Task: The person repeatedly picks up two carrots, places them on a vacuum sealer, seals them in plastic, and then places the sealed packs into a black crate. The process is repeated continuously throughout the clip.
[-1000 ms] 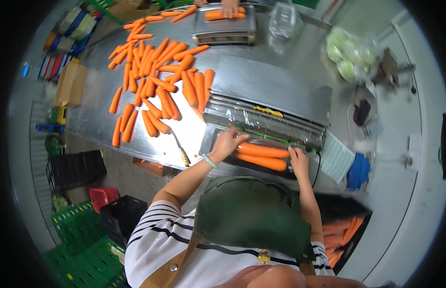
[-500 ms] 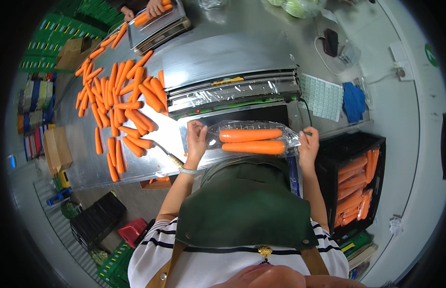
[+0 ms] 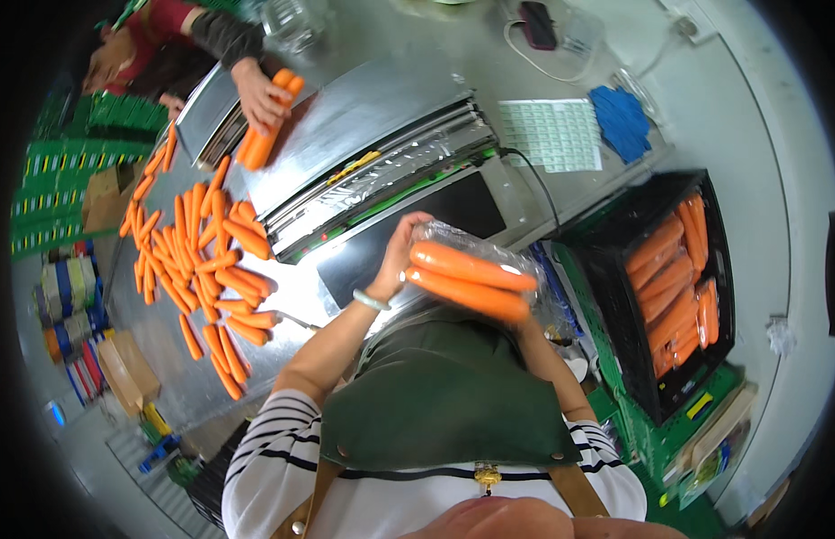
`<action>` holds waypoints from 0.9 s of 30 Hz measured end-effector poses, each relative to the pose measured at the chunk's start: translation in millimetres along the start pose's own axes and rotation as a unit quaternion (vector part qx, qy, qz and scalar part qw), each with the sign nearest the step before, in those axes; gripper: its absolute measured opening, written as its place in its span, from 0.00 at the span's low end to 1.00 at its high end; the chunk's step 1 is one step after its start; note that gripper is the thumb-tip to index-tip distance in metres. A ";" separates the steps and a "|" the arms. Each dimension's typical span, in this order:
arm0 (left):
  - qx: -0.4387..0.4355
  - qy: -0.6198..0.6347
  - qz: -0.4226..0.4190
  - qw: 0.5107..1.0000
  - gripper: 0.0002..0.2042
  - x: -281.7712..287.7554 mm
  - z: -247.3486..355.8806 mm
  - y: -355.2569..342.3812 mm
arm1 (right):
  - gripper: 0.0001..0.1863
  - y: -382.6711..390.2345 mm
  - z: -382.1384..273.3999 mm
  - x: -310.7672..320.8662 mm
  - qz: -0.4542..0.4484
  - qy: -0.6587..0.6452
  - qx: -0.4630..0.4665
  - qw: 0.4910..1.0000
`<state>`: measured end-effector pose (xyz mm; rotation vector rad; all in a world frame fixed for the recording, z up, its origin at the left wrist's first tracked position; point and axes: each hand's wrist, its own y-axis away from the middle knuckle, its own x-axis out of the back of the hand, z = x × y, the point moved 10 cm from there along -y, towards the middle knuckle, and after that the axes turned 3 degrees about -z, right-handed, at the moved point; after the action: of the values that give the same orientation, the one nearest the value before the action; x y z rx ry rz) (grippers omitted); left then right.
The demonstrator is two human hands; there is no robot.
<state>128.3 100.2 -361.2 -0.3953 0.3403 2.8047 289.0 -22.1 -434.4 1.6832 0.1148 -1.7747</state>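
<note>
My left hand (image 3: 404, 242) grips one end of a clear plastic bag holding two orange carrots (image 3: 467, 292), in front of the wrapping machine (image 3: 373, 166) with its rail, green strip and black pad. My right forearm (image 3: 548, 368) reaches up beneath the bag's other end; that hand is hidden behind the carrots, so its fingers cannot be seen. A pile of loose carrots (image 3: 197, 256) lies on the steel table to the left, with a knife (image 3: 301, 325) beside it, partly hidden.
A co-worker's hand (image 3: 260, 94) grips carrots above a scale at the back left. A black crate (image 3: 597, 260) of bagged carrots stands right, on green crates (image 3: 714, 422). A blue cloth (image 3: 620, 121), pale sheet (image 3: 548, 135), cable and phone (image 3: 537, 25) lie behind.
The bag has lifted off the pad and tilted, its right end coming down toward me. My right hand has slipped behind it. The co-worker leans further in, lifting carrots. The view has turned.
</note>
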 end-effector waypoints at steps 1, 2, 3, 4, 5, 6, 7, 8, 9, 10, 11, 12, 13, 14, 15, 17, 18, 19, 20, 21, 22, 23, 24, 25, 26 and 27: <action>0.104 0.158 0.001 0.982 0.19 -20.2 3.0 13.4 | 0.28 19.1 15.2 -43.8 -0.003 0.069 -0.034 0.997; 0.121 0.253 -0.049 0.959 0.19 -56.5 38.8 26.2 | 0.27 39.1 29.9 -87.8 -0.009 0.139 -0.065 0.988; 0.147 0.343 -0.048 0.926 0.18 -64.4 40.3 40.5 | 0.24 47.6 31.4 -98.8 0.052 0.298 -0.059 0.951; 0.128 0.372 -0.094 0.914 0.17 -76.5 54.8 45.1 | 0.22 57.7 32.4 -108.5 0.117 0.444 -0.073 0.885; 0.113 0.397 -0.144 0.899 0.15 -89.5 69.1 50.0 | 0.20 53.2 44.2 -153.2 0.059 0.594 -0.174 0.783; 0.051 0.365 -0.228 0.901 0.13 -107.9 104.5 59.5 | 0.18 50.3 46.3 -171.8 0.019 0.652 -0.218 0.726; 0.021 0.371 -0.288 0.883 0.10 -135.2 141.6 64.0 | 0.17 49.1 47.6 -190.6 -0.023 0.702 -0.250 0.666; 0.041 0.380 -0.343 0.858 0.17 -145.0 123.3 75.0 | 0.15 45.8 40.3 -186.8 -0.046 0.688 -0.223 0.689; 0.063 0.384 -0.395 0.832 0.24 -154.6 106.4 87.9 | 0.14 44.5 31.5 -184.1 -0.073 0.672 -0.195 0.710; 0.134 0.375 -0.402 0.825 0.30 -161.6 102.2 92.1 | 0.13 41.9 23.3 -190.7 -0.101 0.655 -0.168 0.730; 0.203 0.366 -0.403 0.814 0.37 -168.0 97.9 96.5 | 0.14 36.2 -8.8 -191.6 -0.046 0.728 -0.125 0.673; 0.254 0.326 -0.401 0.817 0.43 -174.9 121.4 95.0 | 0.16 35.8 -41.4 -200.4 0.006 0.792 -0.083 0.605; 0.260 0.278 -0.353 0.855 0.39 -169.2 123.8 82.1 | 0.17 48.6 -62.4 -219.3 -0.010 0.710 -0.010 0.704; 0.217 0.228 -0.340 0.886 0.37 -162.3 119.5 69.9 | 0.19 65.2 -84.7 -237.4 -0.026 0.611 0.061 0.789; 0.176 0.178 -0.322 0.913 0.35 -152.8 106.7 61.1 | 0.26 77.9 -78.7 -270.5 -0.127 0.708 0.089 0.689; 0.173 0.000 -0.257 0.951 0.25 -140.8 114.3 45.7 | 0.33 83.7 -59.9 -266.8 -0.083 0.791 0.063 0.603; 0.192 0.061 -0.231 0.952 0.25 -135.4 106.1 41.5 | 0.34 81.1 -63.7 -260.4 -0.029 0.798 0.035 0.601; 0.173 0.050 -0.229 0.957 0.24 -123.2 91.2 34.3 | 0.31 76.2 -78.8 -250.1 -0.030 0.784 0.069 0.616; 0.152 0.042 -0.226 0.961 0.24 -113.9 80.0 30.1 | 0.32 66.0 -92.0 -231.8 0.029 0.703 0.016 0.710; 0.197 0.084 -0.099 0.972 0.26 -108.4 70.6 26.7 | 0.31 56.9 -106.6 -227.6 0.043 0.671 0.051 0.738; 0.173 0.168 -0.076 0.967 0.29 -114.0 86.5 12.8 | 0.31 47.8 -119.5 -220.4 0.058 0.635 0.089 0.765; 0.148 0.251 -0.052 0.955 0.32 -119.2 103.8 -4.9 | 0.30 38.6 -129.6 -220.7 0.056 0.642 0.142 0.752; 0.125 0.331 -0.024 0.935 0.36 -119.5 112.3 -21.1 | 0.30 28.3 -124.4 -242.2 -0.005 0.699 0.145 0.700; 0.102 0.384 0.006 0.918 0.38 -103.8 98.9 -37.7 | 0.30 20.3 -120.8 -268.7 -0.062 0.749 0.147 0.643; 0.080 0.435 0.037 0.896 0.40 -86.7 85.1 -55.0 | 0.30 13.2 -121.3 -286.7 -0.118 0.793 0.146 0.580; 0.048 0.439 0.029 0.897 0.42 -87.9 96.0 -72.5 | 0.28 -0.6 -145.9 -282.7 -0.091 0.772 0.148 0.611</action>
<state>209.6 171.7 -258.9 -1.6377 0.6668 2.4620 394.1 166.0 -200.3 3.0108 0.7675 0.1400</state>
